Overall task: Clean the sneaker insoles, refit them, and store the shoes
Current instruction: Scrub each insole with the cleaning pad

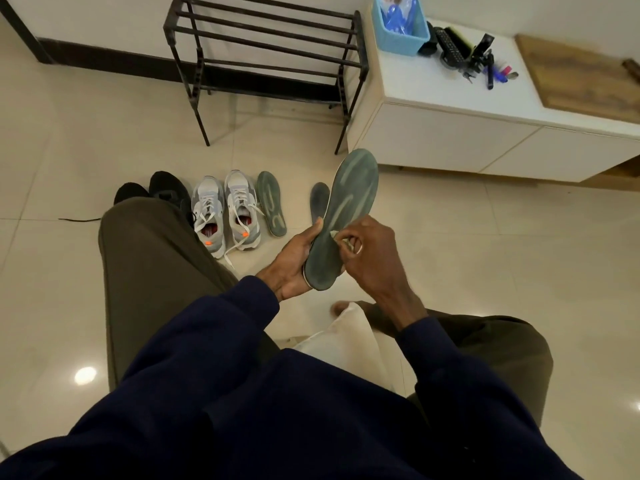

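My left hand (294, 261) grips the heel end of a dark grey-green insole (346, 209), held upright with its toe pointing away. My right hand (370, 251) presses a small pale wipe (341, 239) against the insole's face near the heel. On the floor beyond stand a pair of grey-and-white sneakers (225, 209) with loose laces. A second insole (272, 202) lies flat just right of them. A third insole (319, 199) shows partly behind the held one.
A pair of black shoes (162, 192) sits left of the sneakers, partly behind my knee. An empty black shoe rack (270, 53) stands against the wall. A white cabinet (467, 112) on the right carries a blue basket (400, 26) and brushes. A white cloth (346, 337) lies between my legs.
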